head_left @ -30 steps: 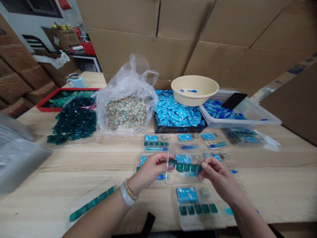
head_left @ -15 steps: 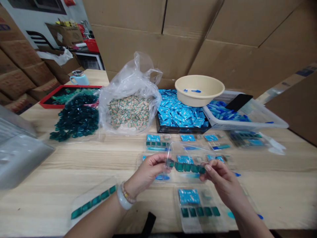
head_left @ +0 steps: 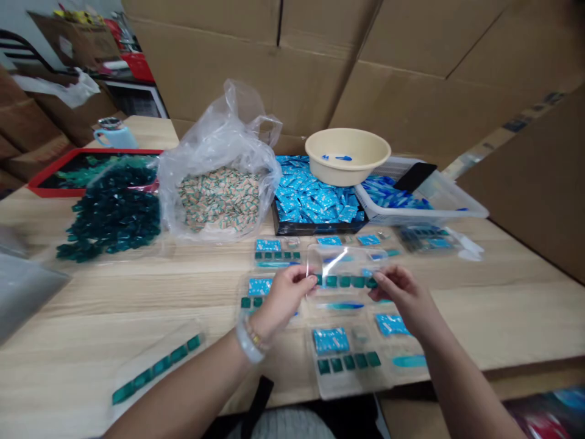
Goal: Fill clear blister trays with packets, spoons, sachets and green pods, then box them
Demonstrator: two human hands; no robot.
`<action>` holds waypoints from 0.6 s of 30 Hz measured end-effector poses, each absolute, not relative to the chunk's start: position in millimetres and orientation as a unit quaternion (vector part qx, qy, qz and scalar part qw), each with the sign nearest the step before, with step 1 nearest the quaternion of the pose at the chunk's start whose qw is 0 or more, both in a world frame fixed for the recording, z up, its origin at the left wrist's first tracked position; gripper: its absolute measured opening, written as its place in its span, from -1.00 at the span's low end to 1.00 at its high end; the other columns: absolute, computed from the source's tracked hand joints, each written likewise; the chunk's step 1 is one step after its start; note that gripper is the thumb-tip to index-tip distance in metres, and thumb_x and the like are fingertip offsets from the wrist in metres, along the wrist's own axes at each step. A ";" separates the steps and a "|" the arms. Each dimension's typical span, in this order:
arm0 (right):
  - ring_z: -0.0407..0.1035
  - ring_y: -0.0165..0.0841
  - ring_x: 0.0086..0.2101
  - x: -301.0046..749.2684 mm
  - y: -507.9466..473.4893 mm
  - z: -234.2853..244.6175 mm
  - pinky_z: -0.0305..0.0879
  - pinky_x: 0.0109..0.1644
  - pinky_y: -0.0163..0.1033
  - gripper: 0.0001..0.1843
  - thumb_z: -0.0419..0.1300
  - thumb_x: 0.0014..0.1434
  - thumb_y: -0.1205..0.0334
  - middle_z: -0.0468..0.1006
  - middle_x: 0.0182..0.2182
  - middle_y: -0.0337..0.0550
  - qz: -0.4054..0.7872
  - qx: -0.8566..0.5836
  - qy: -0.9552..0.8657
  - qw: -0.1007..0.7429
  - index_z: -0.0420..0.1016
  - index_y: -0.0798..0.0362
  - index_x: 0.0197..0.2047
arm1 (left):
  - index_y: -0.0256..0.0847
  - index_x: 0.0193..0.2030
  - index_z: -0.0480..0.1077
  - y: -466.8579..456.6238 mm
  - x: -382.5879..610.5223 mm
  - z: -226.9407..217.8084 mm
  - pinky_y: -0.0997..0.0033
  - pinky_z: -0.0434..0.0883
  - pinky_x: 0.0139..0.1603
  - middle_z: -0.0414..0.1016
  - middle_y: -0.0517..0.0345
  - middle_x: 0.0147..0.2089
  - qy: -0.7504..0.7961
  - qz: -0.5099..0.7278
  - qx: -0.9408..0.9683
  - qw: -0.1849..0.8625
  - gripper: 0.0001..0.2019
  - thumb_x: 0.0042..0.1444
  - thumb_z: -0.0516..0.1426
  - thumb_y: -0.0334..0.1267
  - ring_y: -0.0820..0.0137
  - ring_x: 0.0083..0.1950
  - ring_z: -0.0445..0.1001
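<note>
My left hand (head_left: 290, 292) and my right hand (head_left: 400, 296) are both closed, pinching opposite ends of a clear plastic cover (head_left: 340, 259). A row of dark green square pieces (head_left: 345, 281) runs along it between my thumbs. I cannot tell exactly how the pieces sit on the plastic. Below, a clear tray (head_left: 331, 387) contains a blue printed packet (head_left: 331, 340) and another green row (head_left: 350, 362). Beneath the held cover shows a blue-green pen-shaped piece (head_left: 340, 306). At lower left lies another clear plastic piece (head_left: 150, 350) with a green row (head_left: 158, 367).
Several filled clear trays (head_left: 276, 253) lie behind my hands. Further back are dark green pieces (head_left: 121, 213), a plastic bag (head_left: 217, 146) of small printed packets, a black tray (head_left: 320, 229) of blue packets, a cream basin (head_left: 347, 174) and a white basket (head_left: 461, 213).
The view has shifted, so the table's contents appear further left and up. My hands have moved rightward over the trays with the cover. The held green row looks straighter and more level.
</note>
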State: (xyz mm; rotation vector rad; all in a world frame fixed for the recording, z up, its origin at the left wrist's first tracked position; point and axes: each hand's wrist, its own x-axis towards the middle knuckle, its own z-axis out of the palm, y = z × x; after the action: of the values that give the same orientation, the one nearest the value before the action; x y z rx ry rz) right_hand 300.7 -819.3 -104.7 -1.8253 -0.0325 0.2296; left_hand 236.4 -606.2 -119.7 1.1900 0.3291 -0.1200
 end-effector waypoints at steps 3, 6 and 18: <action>0.29 -0.42 -0.69 318.0 -840.9 -122.6 0.23 -0.60 -0.33 -0.66 0.25 -0.19 0.02 0.34 -0.73 -0.34 0.168 -0.808 0.031 0.564 0.23 0.05 -0.48 | -0.29 -0.08 0.30 -629.6 253.7 -142.8 0.39 0.29 -0.24 0.38 0.17 -0.43 0.165 -0.045 0.635 0.753 -0.59 -0.17 0.18 -0.42 0.41 -0.36 0.37; 0.24 -0.42 -0.73 324.6 -851.7 -148.5 0.16 -0.67 -0.34 -0.77 0.13 -0.06 0.05 0.30 -0.74 -0.35 0.169 -0.863 0.006 0.476 0.26 0.04 -0.46 | -0.28 0.05 0.18 -642.6 254.8 -162.6 0.28 0.24 -0.11 0.36 0.18 -0.45 0.162 -0.053 0.730 0.662 -0.45 -0.17 0.15 -0.46 0.33 -0.31 0.36; 0.27 -0.24 -0.32 310.3 -837.4 -152.3 0.12 -0.28 -0.20 -0.81 0.00 0.06 0.35 0.37 -0.43 -0.10 -0.012 -0.950 -0.190 0.249 0.38 0.00 -0.50 | -0.27 -0.10 0.36 -665.2 244.4 -146.2 0.02 0.05 0.08 0.24 -0.17 0.06 -0.030 -0.028 0.933 0.357 -0.69 0.05 -0.08 -0.48 0.07 0.10 0.13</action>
State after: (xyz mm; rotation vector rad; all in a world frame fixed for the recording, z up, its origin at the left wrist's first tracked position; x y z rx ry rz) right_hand 310.3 -837.4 -152.3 -2.5863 -0.5178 -0.0322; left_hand 244.4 -665.2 -146.2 2.4085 -0.0775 -0.0715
